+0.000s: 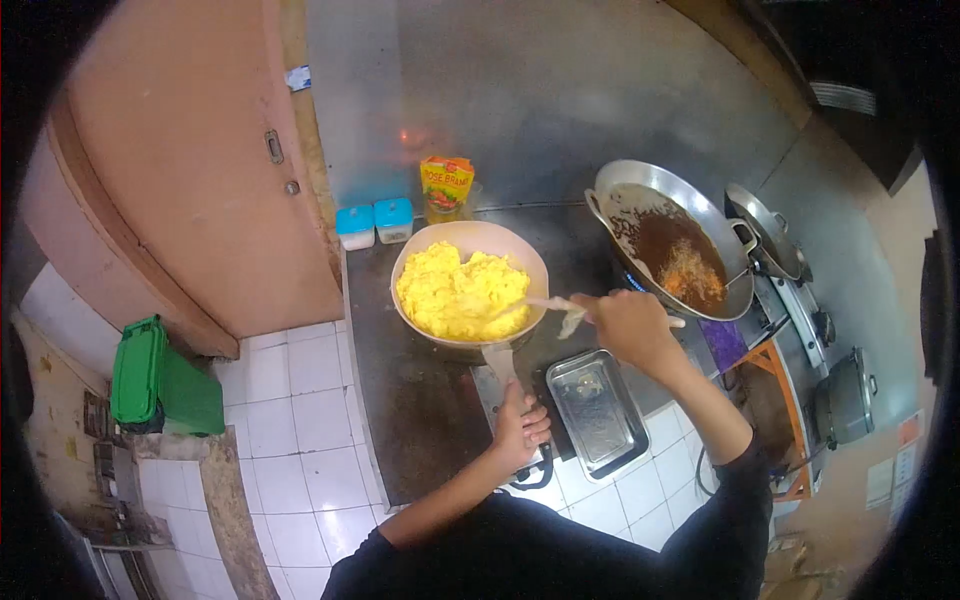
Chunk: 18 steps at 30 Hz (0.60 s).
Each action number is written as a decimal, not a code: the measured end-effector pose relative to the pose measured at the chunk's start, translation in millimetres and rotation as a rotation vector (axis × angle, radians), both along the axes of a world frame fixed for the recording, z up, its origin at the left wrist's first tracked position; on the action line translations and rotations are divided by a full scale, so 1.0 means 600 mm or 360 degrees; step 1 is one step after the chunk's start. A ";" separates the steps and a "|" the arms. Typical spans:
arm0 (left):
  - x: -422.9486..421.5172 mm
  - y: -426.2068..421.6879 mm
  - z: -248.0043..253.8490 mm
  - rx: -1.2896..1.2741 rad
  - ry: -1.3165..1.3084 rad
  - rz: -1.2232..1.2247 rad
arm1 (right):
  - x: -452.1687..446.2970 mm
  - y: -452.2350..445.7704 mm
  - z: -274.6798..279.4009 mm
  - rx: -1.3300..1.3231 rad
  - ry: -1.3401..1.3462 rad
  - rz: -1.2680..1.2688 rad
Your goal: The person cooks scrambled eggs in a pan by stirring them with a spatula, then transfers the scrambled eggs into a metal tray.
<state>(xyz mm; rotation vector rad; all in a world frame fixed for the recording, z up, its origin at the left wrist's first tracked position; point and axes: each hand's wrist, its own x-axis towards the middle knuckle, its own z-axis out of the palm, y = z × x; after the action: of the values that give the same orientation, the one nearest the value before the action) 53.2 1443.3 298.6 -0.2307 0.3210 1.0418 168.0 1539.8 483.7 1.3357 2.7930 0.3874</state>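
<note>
A wide cream-coloured pan (535,262) stands on the stove, filled with soft yellow food (450,290) that looks like scrambled egg. My left hand (520,428) is closed around the pan's pale handle (500,368), just in front of it. In my right hand (632,325) is a light wooden spatula (540,303), gripped near its far end. The spatula slants left over the pan's rim, its blurred tip in the yellow food. Something whitish and ragged hangs from the spatula beside my fingers; I cannot make out what it is.
At right, a large wok (725,205) holds dark oil with orange-brown food frying, above a blue flame. A metal tray (597,410) lies near my right forearm. Behind the pan stand two blue-lidded containers (393,218) and a yellow-red pouch (447,183). A green bin (165,385) stands at left.
</note>
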 end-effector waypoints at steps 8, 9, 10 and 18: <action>-0.063 -0.015 -0.006 -0.0026 0.0124 -0.0226 | -0.082 0.044 -0.182 -0.0118 0.0155 -0.0223; -0.070 -0.017 0.000 -0.0078 0.0185 -0.0237 | -0.087 0.057 -0.199 -0.0057 0.0309 -0.0277; -0.075 -0.018 0.000 -0.0086 0.0186 -0.0230 | -0.090 0.072 -0.199 -0.0066 0.0310 -0.0270; -0.084 -0.021 0.005 0.0021 0.0246 -0.0243 | -0.058 0.132 -0.155 -0.0279 0.0595 -0.0498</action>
<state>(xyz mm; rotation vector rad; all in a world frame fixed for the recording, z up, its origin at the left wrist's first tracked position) 2.6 1430.9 301.4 -0.1121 0.4644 0.9120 133.1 1618.9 390.9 1.9273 2.7241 -0.1292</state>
